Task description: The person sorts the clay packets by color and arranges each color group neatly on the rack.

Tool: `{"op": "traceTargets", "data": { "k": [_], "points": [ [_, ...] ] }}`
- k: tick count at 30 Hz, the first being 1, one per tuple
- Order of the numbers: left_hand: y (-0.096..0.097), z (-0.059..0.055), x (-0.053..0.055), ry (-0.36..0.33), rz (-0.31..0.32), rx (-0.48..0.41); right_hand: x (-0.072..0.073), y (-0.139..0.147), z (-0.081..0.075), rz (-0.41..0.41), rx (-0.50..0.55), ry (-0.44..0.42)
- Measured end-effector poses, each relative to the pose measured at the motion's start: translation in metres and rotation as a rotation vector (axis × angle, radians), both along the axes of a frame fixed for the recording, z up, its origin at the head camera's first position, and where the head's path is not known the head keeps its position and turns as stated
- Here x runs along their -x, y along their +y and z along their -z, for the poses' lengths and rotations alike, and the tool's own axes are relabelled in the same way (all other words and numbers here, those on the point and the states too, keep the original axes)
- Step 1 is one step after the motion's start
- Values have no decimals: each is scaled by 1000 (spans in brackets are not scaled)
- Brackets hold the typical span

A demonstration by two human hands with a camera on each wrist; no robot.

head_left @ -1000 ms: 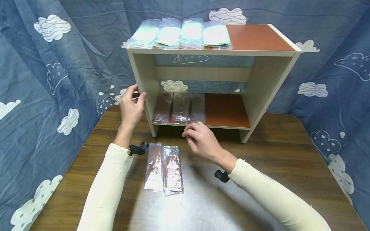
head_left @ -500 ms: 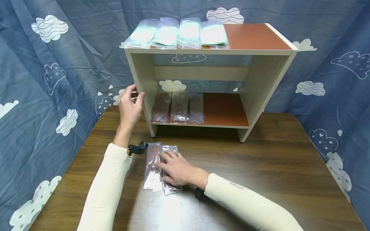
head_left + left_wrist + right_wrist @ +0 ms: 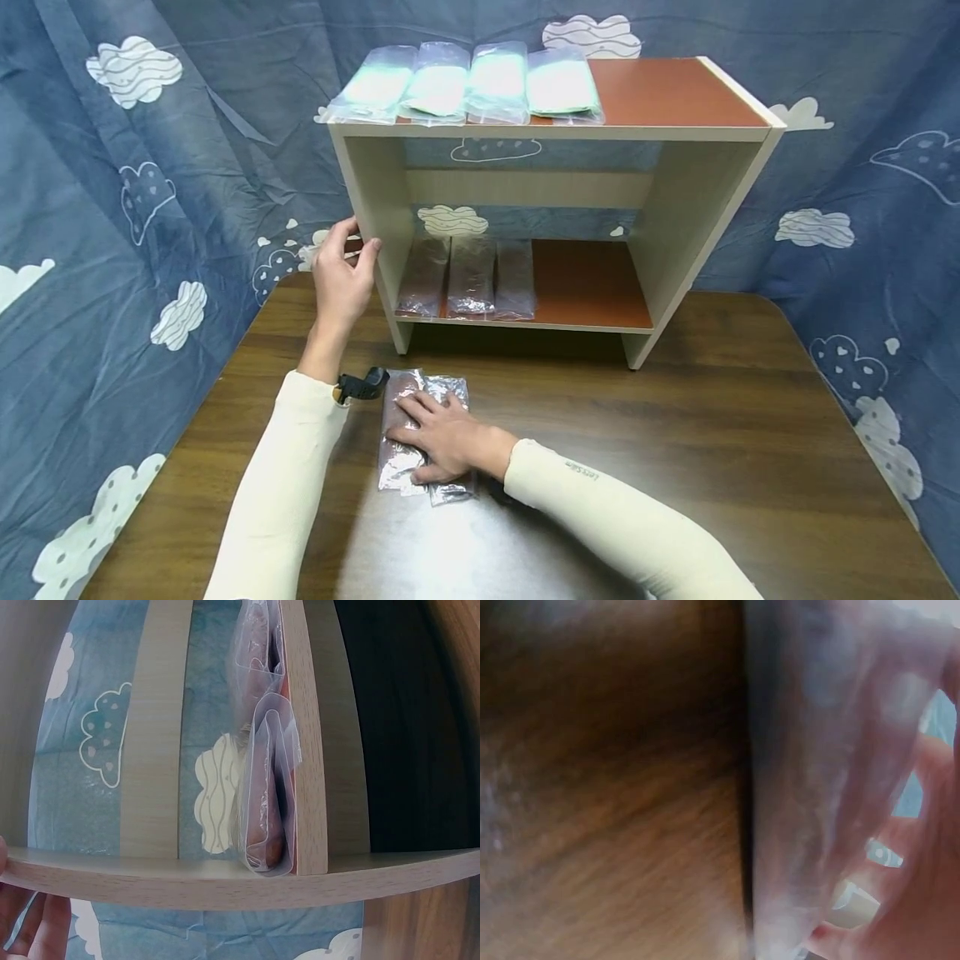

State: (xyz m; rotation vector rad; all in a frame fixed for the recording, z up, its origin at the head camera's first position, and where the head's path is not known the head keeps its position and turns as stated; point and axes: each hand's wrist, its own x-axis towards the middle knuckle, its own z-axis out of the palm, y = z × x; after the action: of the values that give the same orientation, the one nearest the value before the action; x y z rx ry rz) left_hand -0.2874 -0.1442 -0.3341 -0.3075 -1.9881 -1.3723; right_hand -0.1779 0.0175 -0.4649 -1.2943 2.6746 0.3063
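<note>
My left hand (image 3: 343, 271) grips the left side panel of a small two-tier shelf unit (image 3: 525, 133), thumb at the front edge and fingers around the outer side. In the left wrist view, its fingers (image 3: 41, 930) show at the lower left beside the panel. My right hand (image 3: 444, 437) lies with spread fingers over two flat, clear plastic packets with brownish contents on the table. Its fingertips are on the left packet (image 3: 393, 462), while palm and thumb overlap the right packet (image 3: 452, 492). In the right wrist view, a blurred packet (image 3: 802, 787) fills the space beside the hand.
Three similar brownish packets (image 3: 471, 279) lie side by side on the lower shelf, left of the bare red-brown board (image 3: 588, 283). Several pale green packets (image 3: 498, 83) line the top board's left part. The unit stands on a wooden table (image 3: 675, 467) before a blue cloud-print cloth (image 3: 225, 100).
My right hand has come down and left from in front of the lower shelf onto the two table packets, its fingers reaching further over the left one. The left hand keeps its place.
</note>
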Motion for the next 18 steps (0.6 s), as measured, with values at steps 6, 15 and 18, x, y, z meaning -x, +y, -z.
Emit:
{"op": "traceTargets", "data": {
  "k": [6,15,18],
  "points": [
    [-1,0,0,6,11,3,0,8,3,1,12,-13],
    [-1,1,-1,28,17,0,-5,54,2,-24,79,-57],
    [-1,-1,-2,23,16,-5,-7,76,1,-42,103,-56]
  ]
}}
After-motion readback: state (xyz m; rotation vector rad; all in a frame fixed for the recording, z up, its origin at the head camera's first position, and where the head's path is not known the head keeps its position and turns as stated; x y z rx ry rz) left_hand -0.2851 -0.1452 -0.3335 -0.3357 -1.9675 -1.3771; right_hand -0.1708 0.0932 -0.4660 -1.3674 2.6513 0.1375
